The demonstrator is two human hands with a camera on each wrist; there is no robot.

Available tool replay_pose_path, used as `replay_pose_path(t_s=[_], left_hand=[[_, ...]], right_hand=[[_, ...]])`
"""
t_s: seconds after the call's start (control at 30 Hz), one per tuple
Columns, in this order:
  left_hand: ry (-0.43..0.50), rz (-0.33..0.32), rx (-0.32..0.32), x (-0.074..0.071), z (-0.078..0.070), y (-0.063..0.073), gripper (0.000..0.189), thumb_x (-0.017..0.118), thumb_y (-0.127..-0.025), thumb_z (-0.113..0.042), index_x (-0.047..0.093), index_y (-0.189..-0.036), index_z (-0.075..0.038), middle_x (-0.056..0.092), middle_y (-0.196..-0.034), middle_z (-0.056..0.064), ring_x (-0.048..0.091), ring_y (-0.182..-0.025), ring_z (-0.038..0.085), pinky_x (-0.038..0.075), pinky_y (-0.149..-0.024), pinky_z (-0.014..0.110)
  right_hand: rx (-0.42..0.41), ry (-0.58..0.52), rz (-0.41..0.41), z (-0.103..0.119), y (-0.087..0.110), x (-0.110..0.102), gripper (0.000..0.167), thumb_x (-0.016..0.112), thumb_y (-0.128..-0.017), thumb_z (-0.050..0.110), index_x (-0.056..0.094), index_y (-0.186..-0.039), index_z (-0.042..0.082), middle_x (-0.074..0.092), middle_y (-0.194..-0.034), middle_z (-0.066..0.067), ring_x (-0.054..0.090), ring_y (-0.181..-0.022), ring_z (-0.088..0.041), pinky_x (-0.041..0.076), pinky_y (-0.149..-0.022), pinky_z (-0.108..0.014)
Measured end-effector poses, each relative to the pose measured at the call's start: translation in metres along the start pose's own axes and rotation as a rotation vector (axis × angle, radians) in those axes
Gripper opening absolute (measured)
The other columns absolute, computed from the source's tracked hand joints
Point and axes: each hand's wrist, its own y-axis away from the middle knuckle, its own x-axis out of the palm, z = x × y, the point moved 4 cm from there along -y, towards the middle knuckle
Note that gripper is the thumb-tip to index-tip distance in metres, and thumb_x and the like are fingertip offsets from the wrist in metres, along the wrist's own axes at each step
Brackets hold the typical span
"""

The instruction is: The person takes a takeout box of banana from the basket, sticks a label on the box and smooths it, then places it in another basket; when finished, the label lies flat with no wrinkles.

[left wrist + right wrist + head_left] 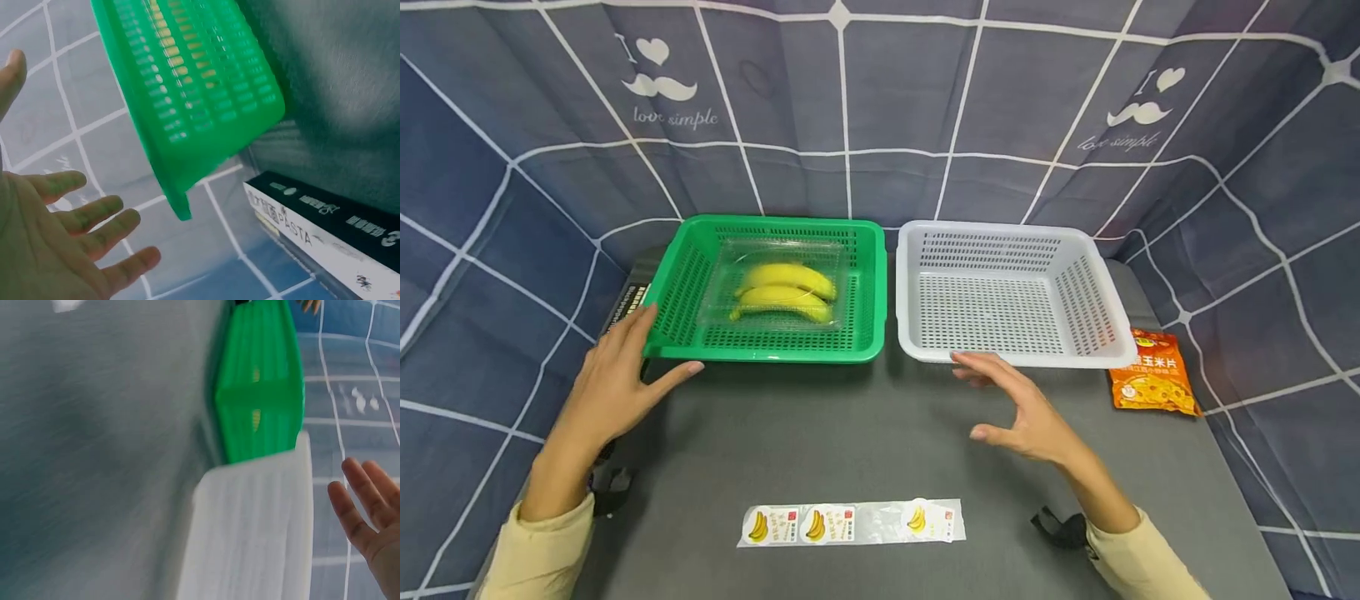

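My left hand [612,377] is nearest the front left corner of the green basket [767,355], its fingers spread and nothing held. In that basket lies a clear plastic box [722,287] with two bananas [786,292] inside. Just in front of the white basket [1015,357] hovers my right hand [1018,408], thumb apart from the fingers, holding nothing. The right wrist view shows its fingers [359,500] extended beside the white basket's rim. Toward the front of the table lies a strip of banana stickers [852,523], with a bare stretch of backing between the labels.
An orange snack bag [1153,372] lies beside the white basket's right end. Left of the green basket is a black and white pasta box [325,228], mostly hidden in the head view. Dark tiled-pattern cloth [895,100] walls the grey table [850,442] at the back and sides.
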Motion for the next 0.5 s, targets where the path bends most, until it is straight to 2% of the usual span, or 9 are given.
replay_pose_path(t_s=[0.07, 0.17, 0.27, 0.37, 0.5], left_hand=[[0.025, 0.042, -0.015, 0.0, 0.006, -0.012, 0.101, 0.07, -0.087, -0.049, 0.013, -0.158, -0.008, 0.016, -0.157, 0.032, 0.018, -0.14, 0.057, 0.015, -0.102, 0.076], [0.071, 0.105, -0.035, 0.003, 0.013, -0.028, 0.103, 0.068, -0.089, -0.049, 0.004, -0.159, -0.01, 0.004, -0.16, 0.029, 0.007, -0.145, 0.054, 0.009, -0.105, 0.077], [0.124, 0.15, -0.064, 0.008, 0.019, -0.036, 0.109, 0.068, -0.088, -0.048, -0.008, -0.158, -0.012, -0.008, -0.162, 0.024, -0.004, -0.147, 0.051, 0.006, -0.106, 0.077], [0.147, 0.169, -0.081, 0.013, 0.024, -0.038, 0.112, 0.068, -0.088, -0.049, -0.013, -0.156, -0.012, -0.016, -0.162, 0.019, -0.01, -0.147, 0.049, 0.003, -0.107, 0.077], [0.12, 0.187, -0.097, 0.016, 0.03, -0.039, 0.112, 0.067, -0.087, -0.052, -0.009, -0.157, -0.009, -0.014, -0.163, 0.019, -0.01, -0.147, 0.05, -0.001, -0.105, 0.077]], right_hand=[[0.023, -0.052, 0.021, -0.001, -0.02, 0.006, 0.076, 0.07, -0.088, 0.046, 0.042, -0.147, 0.006, 0.047, -0.145, -0.014, 0.054, -0.123, -0.027, 0.048, -0.096, -0.037], [0.085, -0.119, 0.059, -0.004, -0.047, 0.013, 0.067, 0.071, -0.091, 0.028, 0.041, -0.149, 0.013, 0.042, -0.149, -0.011, 0.05, -0.128, -0.028, 0.047, -0.1, -0.042], [0.129, -0.164, 0.108, -0.006, -0.07, 0.02, 0.066, 0.07, -0.091, 0.013, 0.041, -0.15, 0.017, 0.041, -0.149, -0.008, 0.047, -0.132, -0.028, 0.046, -0.102, -0.046], [0.168, -0.15, 0.158, -0.008, -0.091, 0.024, 0.066, 0.07, -0.091, 0.014, 0.041, -0.15, 0.021, 0.041, -0.149, -0.003, 0.045, -0.133, -0.026, 0.045, -0.104, -0.046], [0.202, -0.104, 0.231, -0.012, -0.121, 0.03, 0.063, 0.067, -0.094, 0.021, 0.04, -0.15, 0.023, 0.038, -0.152, 0.0, 0.044, -0.135, -0.026, 0.043, -0.106, -0.045]])
